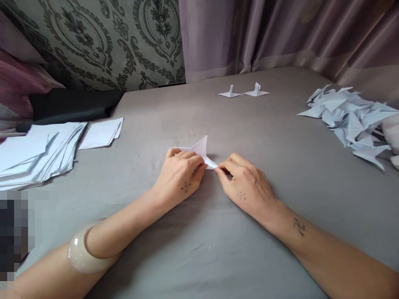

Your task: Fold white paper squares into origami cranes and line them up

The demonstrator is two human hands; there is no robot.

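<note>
A white folded paper figure (201, 148) is held between my two hands in the middle of the grey cloth. One pointed flap of it stands up, and a narrow tip reaches to the right. My left hand (183, 168) is closed over the figure's left and lower part, covering much of it. With thumb and forefinger, my right hand (245, 178) pinches the narrow right tip. A pale bangle (89, 253) circles my left forearm.
Two folded paper figures, one left (230, 93) and one right (256, 91), stand at the back. A heap of folded papers (349, 116) lies far right. Stacked white sheets (40, 149), a smaller pile (101, 133) and a black cloth (75, 106) lie at left. Curtains (218, 37) hang behind.
</note>
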